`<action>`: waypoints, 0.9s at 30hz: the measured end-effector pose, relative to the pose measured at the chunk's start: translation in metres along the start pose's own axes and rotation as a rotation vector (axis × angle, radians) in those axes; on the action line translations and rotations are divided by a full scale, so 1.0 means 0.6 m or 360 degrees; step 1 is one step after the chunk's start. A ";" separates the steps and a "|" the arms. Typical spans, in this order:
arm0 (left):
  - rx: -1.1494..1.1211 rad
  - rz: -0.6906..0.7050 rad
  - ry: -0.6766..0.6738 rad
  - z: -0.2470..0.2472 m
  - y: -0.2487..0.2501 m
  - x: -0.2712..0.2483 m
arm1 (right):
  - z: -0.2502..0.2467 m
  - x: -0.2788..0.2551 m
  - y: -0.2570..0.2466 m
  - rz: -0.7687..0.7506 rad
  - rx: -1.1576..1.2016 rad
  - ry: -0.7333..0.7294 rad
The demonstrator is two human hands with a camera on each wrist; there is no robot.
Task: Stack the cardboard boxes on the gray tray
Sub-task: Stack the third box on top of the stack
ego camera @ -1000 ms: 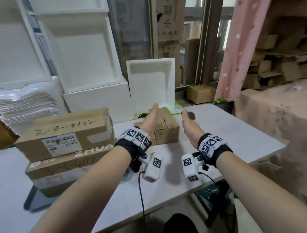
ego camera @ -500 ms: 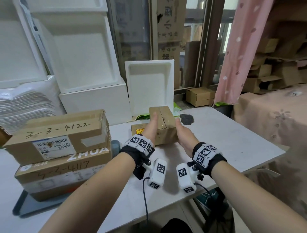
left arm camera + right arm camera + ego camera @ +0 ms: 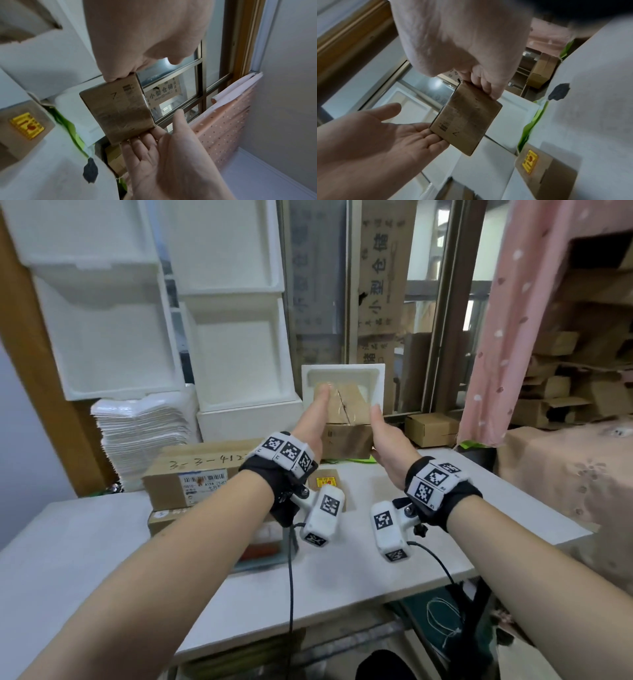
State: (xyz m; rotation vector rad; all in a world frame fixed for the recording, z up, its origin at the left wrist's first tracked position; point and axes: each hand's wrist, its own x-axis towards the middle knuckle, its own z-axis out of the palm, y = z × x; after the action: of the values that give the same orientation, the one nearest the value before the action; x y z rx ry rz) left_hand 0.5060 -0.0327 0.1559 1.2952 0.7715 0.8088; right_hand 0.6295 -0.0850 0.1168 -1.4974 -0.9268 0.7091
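Observation:
A small taped cardboard box (image 3: 346,419) (image 3: 118,111) (image 3: 465,121) hangs in the air above the white table (image 3: 376,570). It is pressed between my left hand (image 3: 313,419) (image 3: 376,135) and my right hand (image 3: 387,436) (image 3: 163,155). Both palms are flat, with straight fingers on the box's sides and thumbs stretched out. On the left, two larger cardboard boxes (image 3: 202,470) are stacked on the gray tray (image 3: 260,565), partly hidden by my left arm. Another small box with a yellow label (image 3: 327,484) (image 3: 544,170) stands on the table below my hands.
White foam containers (image 3: 233,354) and an upright foam tray (image 3: 342,371) line the back. A pile of white sheets (image 3: 144,433) stands at the back left. A pink curtain (image 3: 513,320) and a cloth-covered surface (image 3: 565,474) are on the right. The table has a dark patch (image 3: 559,92).
My hands closed in on both sides of the small box on the table, then raised it into the air. The yellow-labelled box beneath stayed on the table.

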 end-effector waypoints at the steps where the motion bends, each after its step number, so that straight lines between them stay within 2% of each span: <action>1: 0.0015 0.0023 0.0023 -0.010 0.012 -0.016 | 0.012 -0.011 -0.011 -0.0014 0.0008 -0.0030; 5: 0.0038 0.0120 0.0068 -0.052 0.049 -0.073 | 0.062 -0.035 -0.045 -0.0064 0.0038 -0.0112; 9: 0.0056 0.0179 0.0199 -0.101 0.077 -0.133 | 0.116 -0.049 -0.068 -0.0133 0.0035 -0.0195; 15: 0.0016 0.0171 0.0306 -0.176 0.094 -0.211 | 0.192 -0.088 -0.096 -0.0198 -0.0009 -0.0295; 21: 0.0017 0.0106 0.0298 -0.223 0.090 -0.250 | 0.239 -0.094 -0.089 -0.0267 -0.0162 -0.0367; 27: -0.0025 0.0048 0.0265 -0.241 0.065 -0.252 | 0.246 -0.120 -0.084 -0.0284 -0.0389 -0.0418</action>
State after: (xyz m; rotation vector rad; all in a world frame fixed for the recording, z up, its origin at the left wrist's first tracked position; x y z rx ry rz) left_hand 0.3016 -0.0855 0.1839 1.2386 0.8774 0.9540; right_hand 0.4598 -0.0721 0.1411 -1.5311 -1.3701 0.6905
